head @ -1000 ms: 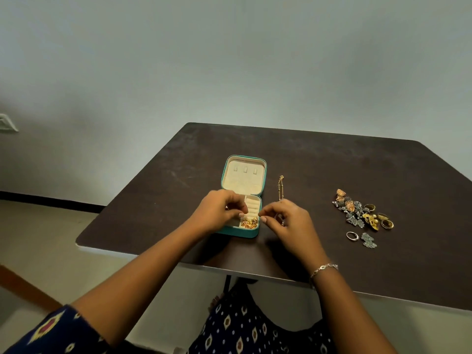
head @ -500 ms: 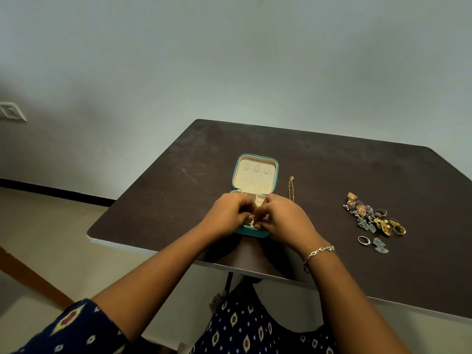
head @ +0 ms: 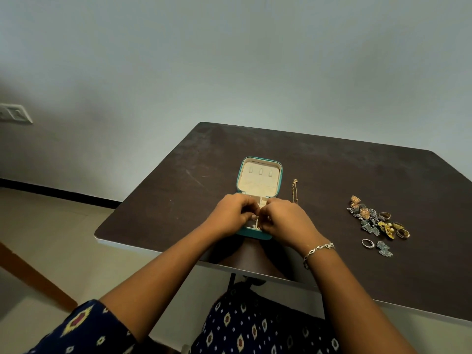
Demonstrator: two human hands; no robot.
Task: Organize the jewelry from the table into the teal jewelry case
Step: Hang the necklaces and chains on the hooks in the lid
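The teal jewelry case [head: 259,178] lies open near the table's front edge, its cream lid tipped back with three small hooks. My left hand [head: 231,215] and my right hand [head: 287,218] meet over its tray, fingertips pinched together on a small gold jewelry piece [head: 258,226] that barely shows between them. Most of the tray is hidden under my hands. A thin gold chain [head: 294,190] lies just right of the case. Further right sits a pile of earrings and rings [head: 375,221], with a silver ring [head: 367,243] and a dark pendant [head: 384,249] in front of it.
The dark brown table [head: 332,169] has a white edge and stands against a pale wall. A silver bracelet [head: 318,250] is on my right wrist. A wall switch [head: 14,113] is far left, and a wooden beam [head: 33,277] crosses the floor at lower left.
My right hand moved left from beside the case onto its tray and met the left hand. The gold jewelry in the front compartment is now covered by my fingers.
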